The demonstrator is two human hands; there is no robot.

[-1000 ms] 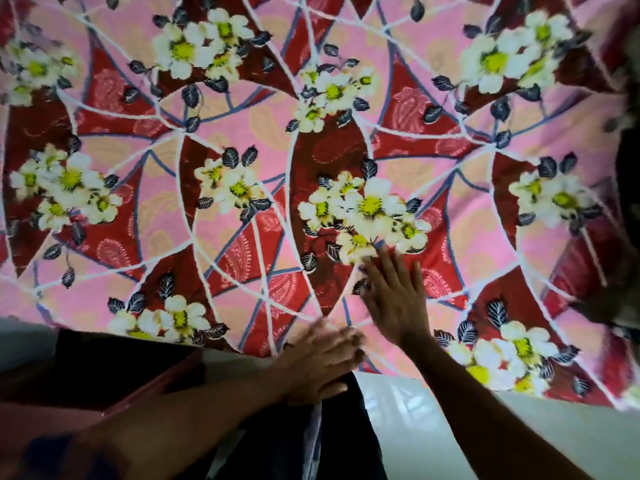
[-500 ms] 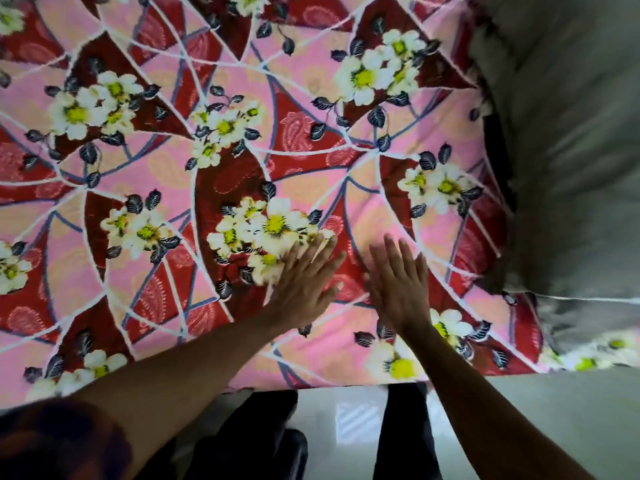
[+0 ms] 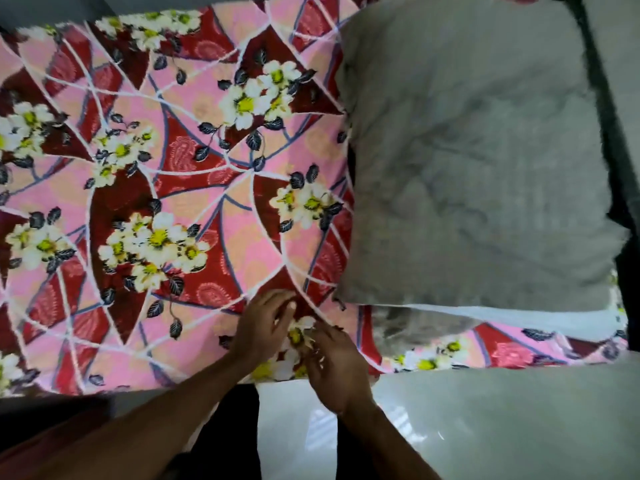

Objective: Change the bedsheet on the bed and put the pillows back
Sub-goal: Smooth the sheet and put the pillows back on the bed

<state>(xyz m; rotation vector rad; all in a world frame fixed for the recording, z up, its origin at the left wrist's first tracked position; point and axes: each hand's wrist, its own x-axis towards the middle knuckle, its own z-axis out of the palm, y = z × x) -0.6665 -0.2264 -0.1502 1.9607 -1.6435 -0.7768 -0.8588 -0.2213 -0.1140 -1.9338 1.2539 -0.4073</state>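
A pink and red bedsheet with white flowers lies spread over the bed. A large grey pillow rests on it at the right. My left hand and my right hand sit close together on the sheet at the bed's near edge, just left of the pillow's near corner. The fingers of both hands are curled onto the cloth around a white flower. Whether they pinch the fabric is not clear.
A pale glossy floor runs along the bed's near edge. My dark-clothed legs stand against the bed. A dark strip shows past the pillow at the right edge.
The view has swung right, bringing the grey pillow fully into sight. Both hands slid from lying flat further up the sheet back to the near edge, fingers now curled.
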